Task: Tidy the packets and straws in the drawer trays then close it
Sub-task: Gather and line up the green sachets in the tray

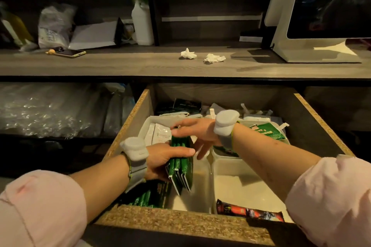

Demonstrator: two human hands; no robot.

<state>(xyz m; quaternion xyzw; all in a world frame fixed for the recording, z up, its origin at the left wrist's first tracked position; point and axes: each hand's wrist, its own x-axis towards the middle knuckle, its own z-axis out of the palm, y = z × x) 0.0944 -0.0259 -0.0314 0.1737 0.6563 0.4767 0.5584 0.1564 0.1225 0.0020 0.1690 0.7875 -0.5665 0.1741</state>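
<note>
The wooden drawer [128, 126] stands pulled out below the counter, holding white plastic trays [236, 184]. My left hand [162, 158] grips a stack of green stick packets [181, 166] upright over the front left tray. My right hand [192, 132] reaches across from the right and touches the top end of that stack with thumb and fingers. More green packets [148, 196] lie in a dark box under my left wrist. White sachets [158, 133] sit in the tray behind. A red and black stick packet [249, 211] lies in the front right tray. A green pouch [267, 130] rests at the back right.
Black boxes [186, 104] and wrapped straws [247, 109] crowd the drawer's back. On the counter above lie two crumpled tissues [200, 56], a phone [68, 52], a white bottle [142, 24] and a screen stand [313, 50]. Plastic-wrapped stock [50, 110] fills the shelf at left.
</note>
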